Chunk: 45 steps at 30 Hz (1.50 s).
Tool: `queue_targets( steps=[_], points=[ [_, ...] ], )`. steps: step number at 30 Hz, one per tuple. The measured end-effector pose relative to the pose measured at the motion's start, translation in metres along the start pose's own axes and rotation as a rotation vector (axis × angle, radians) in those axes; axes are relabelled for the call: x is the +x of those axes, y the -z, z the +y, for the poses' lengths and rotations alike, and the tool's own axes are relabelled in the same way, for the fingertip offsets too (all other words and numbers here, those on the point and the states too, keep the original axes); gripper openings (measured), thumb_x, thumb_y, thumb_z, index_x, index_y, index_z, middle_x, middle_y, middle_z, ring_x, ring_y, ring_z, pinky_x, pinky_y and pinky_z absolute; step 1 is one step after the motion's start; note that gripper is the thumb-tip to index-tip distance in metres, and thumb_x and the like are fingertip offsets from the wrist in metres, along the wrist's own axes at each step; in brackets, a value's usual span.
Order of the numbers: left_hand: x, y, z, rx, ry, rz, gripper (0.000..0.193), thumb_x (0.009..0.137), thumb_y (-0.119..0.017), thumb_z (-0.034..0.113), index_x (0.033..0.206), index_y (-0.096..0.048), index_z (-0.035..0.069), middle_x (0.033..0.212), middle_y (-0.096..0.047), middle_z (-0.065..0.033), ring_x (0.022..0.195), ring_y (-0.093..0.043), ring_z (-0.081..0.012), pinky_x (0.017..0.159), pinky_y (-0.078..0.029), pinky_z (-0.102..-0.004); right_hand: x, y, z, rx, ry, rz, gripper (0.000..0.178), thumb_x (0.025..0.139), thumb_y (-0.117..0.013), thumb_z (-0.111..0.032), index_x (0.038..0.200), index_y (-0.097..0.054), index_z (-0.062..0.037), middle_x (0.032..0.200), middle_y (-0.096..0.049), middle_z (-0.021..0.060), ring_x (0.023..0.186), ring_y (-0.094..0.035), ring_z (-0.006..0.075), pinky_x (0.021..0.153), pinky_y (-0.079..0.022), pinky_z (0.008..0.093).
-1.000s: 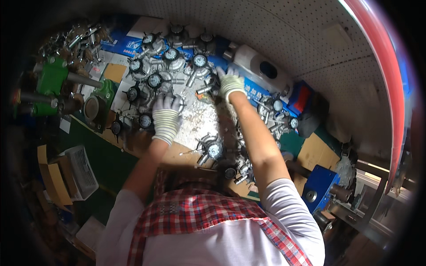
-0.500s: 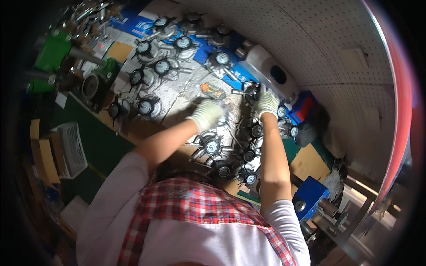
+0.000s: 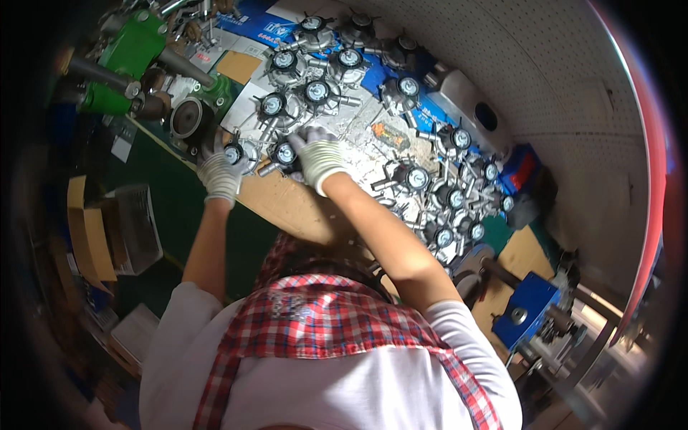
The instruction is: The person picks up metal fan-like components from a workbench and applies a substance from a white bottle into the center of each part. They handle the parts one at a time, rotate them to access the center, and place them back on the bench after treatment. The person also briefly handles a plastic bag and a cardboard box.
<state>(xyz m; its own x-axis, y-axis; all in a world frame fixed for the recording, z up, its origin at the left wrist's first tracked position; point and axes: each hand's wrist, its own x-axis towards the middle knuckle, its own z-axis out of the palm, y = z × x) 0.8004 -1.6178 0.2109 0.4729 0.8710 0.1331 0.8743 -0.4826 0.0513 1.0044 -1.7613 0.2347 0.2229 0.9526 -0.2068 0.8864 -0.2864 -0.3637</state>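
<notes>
Both of my hands wear pale knitted work gloves. At the table's near left edge my left hand [image 3: 218, 175] closes round the side of a silver gas regulator [image 3: 249, 156] with a round black top. Just right of it, my right hand [image 3: 320, 159] grips a second regulator [image 3: 285, 153], its fingers curled over the far side and partly hiding the body. Each regulator has metal pipe stubs. Others like them stand beyond my hands, among them one regulator [image 3: 317, 92] close behind the right hand.
More regulators crowd the right side of the worktable [image 3: 358, 154]. A green machine [image 3: 136, 46] stands at the left, a blue one [image 3: 527, 312] at the lower right. A white housing [image 3: 459, 97] lies by the perforated wall [image 3: 559, 93]. An open cardboard box [image 3: 89, 222] sits lower left.
Both hands have moved left, the right one away from the regulators by the white housing. Each now grips a regulator at the near left. The whole view has shifted too.
</notes>
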Motion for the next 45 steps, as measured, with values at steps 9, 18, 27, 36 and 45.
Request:
queue_targets(
  steps=[9,18,27,36,45],
  points=[
    [0.004,-0.025,-0.004,-0.608,-0.280,-0.685,0.085,0.059,-0.092,0.022,0.129,-0.047,0.003,0.120,-0.058,-0.0194,0.106,-0.061,-0.0314,0.095,-0.052,-0.0397,-0.008,-0.022,0.005,-0.190,-0.112,-0.056,0.067,0.072,-0.080,-0.031,0.131,-0.051,-0.0197,0.122,-0.061,0.0112,0.118,-0.055,0.0320,0.105,-0.041,0.0469],
    [-0.056,-0.038,0.126,-0.429,-0.882,-1.050,0.095,0.068,-0.088,0.029,0.144,-0.036,0.006,0.137,-0.048,-0.0275,0.114,-0.059,-0.0412,0.098,-0.050,-0.0437,-0.104,-0.001,0.088,-0.480,-0.236,-0.248,0.047,0.090,-0.059,-0.017,0.137,-0.052,-0.0190,0.154,-0.041,0.0082,0.147,-0.031,0.0271,0.120,-0.019,0.0517],
    [0.094,-0.004,0.132,-0.251,-0.815,-0.177,0.078,0.076,-0.080,0.039,0.139,-0.047,0.006,0.145,-0.046,-0.0200,0.125,-0.051,-0.0375,0.102,-0.046,-0.0467,0.035,0.109,0.159,-0.136,-0.766,0.117,0.095,0.077,-0.079,-0.049,0.154,-0.029,-0.0216,0.155,-0.034,0.0228,0.143,-0.033,0.0419,0.112,-0.037,0.0513],
    [0.162,-0.008,0.167,-0.012,-0.629,-0.632,0.110,0.069,-0.081,0.056,0.148,-0.032,-0.001,0.113,-0.067,-0.0204,0.100,-0.067,-0.0328,0.087,-0.051,-0.0429,0.061,0.097,0.223,0.215,-1.033,-0.060,0.084,0.076,-0.070,-0.055,0.141,-0.045,-0.0085,0.125,-0.063,0.0243,0.117,-0.062,0.0368,0.099,-0.050,0.0418],
    [0.090,-0.027,0.209,-0.418,-0.645,-0.802,0.078,0.072,-0.079,0.046,0.124,-0.048,-0.004,0.108,-0.067,-0.0247,0.103,-0.065,-0.0387,0.099,-0.046,-0.0434,0.105,0.139,0.155,-0.068,-0.735,0.076,0.077,0.083,-0.073,-0.048,0.145,-0.044,-0.0136,0.133,-0.055,0.0224,0.122,-0.055,0.0383,0.099,-0.048,0.0499]
  ],
)
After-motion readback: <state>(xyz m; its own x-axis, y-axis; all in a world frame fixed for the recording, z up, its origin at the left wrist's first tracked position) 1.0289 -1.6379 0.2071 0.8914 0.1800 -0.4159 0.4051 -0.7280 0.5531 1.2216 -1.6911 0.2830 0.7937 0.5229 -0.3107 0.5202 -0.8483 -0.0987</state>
